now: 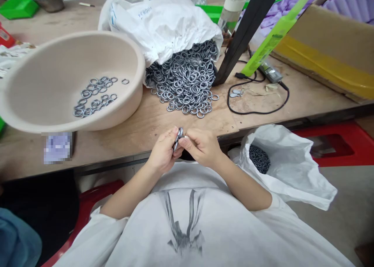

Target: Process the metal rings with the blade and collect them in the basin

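Observation:
My left hand (164, 150) is closed on a few grey metal rings (179, 136) just in front of the table edge. Facing it, my right hand (203, 146) pinches a small dark piece against those rings; its kind is too small to make out. Beyond my hands, a heap of grey metal rings (189, 80) spills from a white sack (163, 21) onto the table. A large beige basin (119, 103) on the left holds several more rings (96, 90).
A dark post (245, 37) rises right of the heap, near a black cable (248, 113) and a cardboard box (324, 53). Below the table edge at right, an open white bag (289, 162) contains dark rings. A purple packet (57, 147) lies before the basin.

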